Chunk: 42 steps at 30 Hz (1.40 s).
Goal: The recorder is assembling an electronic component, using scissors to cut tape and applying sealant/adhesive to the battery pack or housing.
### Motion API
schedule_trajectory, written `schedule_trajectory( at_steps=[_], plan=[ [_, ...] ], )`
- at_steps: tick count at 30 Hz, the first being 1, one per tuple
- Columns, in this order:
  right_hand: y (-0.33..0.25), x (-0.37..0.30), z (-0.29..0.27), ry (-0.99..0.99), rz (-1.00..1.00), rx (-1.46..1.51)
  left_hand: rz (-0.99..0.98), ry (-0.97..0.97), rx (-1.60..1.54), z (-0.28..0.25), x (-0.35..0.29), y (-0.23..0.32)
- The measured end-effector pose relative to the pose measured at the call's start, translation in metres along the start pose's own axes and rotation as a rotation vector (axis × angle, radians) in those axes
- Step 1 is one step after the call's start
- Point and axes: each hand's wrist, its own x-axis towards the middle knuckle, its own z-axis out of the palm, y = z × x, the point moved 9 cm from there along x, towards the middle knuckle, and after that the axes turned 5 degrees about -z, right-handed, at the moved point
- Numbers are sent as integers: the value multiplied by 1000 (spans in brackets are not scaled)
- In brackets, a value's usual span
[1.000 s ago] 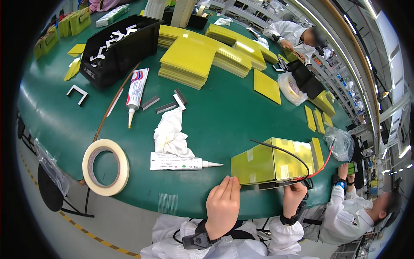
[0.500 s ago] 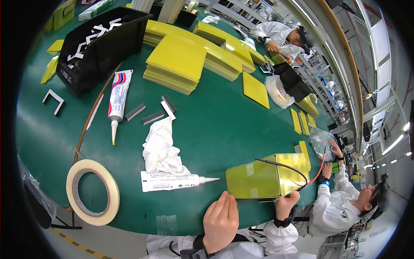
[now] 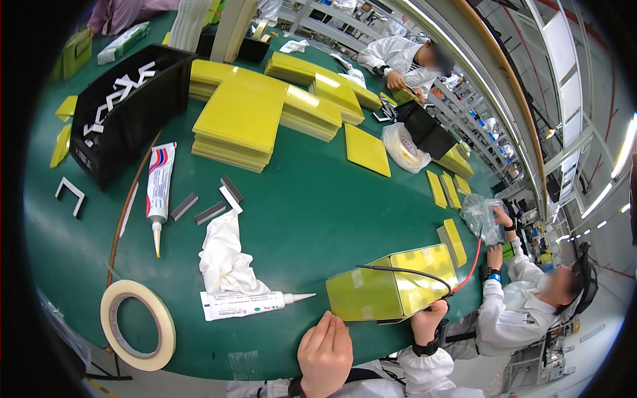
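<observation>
A yellow box-shaped assembly (image 3: 391,288) with a black wire over its top and a red wire at its right end lies on the green table (image 3: 298,205) near the front edge. My right hand (image 3: 428,318) grips its lower right corner. My left hand (image 3: 326,351) rests flat on the table just left of the box, fingers together, holding nothing. A white glue tube (image 3: 249,304) lies left of the box, its nozzle toward it.
A crumpled white cloth (image 3: 224,255), a tape roll (image 3: 137,324), a second tube (image 3: 159,186), small grey bars (image 3: 211,212), stacks of yellow boards (image 3: 242,119) and a black bin (image 3: 123,109) lie on the table. Other people work at the right and far side.
The view has shifted, with things sliding down and left in the picture. My hands stay by the yellow box, the right one still on its corner.
</observation>
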Motion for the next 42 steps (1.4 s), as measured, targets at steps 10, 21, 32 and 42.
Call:
schedule_trajectory(
  at_steps=[10,21,32,42],
  plan=[
    [-9,6,5,-78,42,-40,-32,-101,-123,8,5,0],
    [63,56,3,-23,308,259,217,-343,-96,77,-41,69],
    [-43,-2,-23,85,-3,109,396,-448,68,123,-61,80],
    [-46,-4,-25,111,5,-59,135,-159,-472,62,-33,65]
  ],
)
